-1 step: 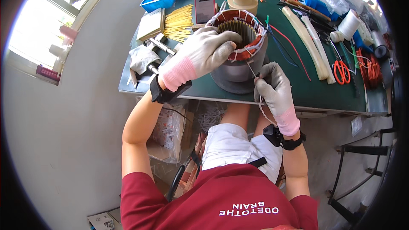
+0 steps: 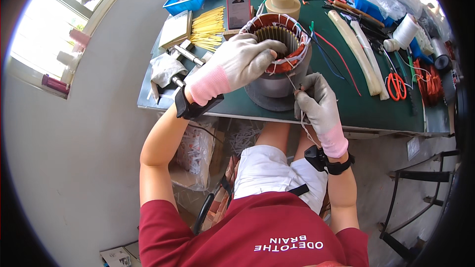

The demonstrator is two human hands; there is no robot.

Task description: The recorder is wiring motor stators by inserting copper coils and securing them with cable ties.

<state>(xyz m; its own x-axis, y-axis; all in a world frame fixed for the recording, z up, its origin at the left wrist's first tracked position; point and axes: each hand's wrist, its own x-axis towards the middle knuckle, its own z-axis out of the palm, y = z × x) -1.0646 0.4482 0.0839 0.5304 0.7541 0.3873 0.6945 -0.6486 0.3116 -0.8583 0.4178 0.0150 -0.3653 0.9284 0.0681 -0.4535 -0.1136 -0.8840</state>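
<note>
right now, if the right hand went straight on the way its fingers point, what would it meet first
The right hand would probably meet the grey motor stator housing first, though the depth between them is hard to judge.

Left of the spool sits the stator (phone behind).

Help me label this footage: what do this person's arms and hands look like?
The left hand and right hand wear whitish-grey gloves with pink cuffs. Each wrist has a black strap carrying a dark boxy device. Short maroon sleeves leave the forearms bare.
</note>
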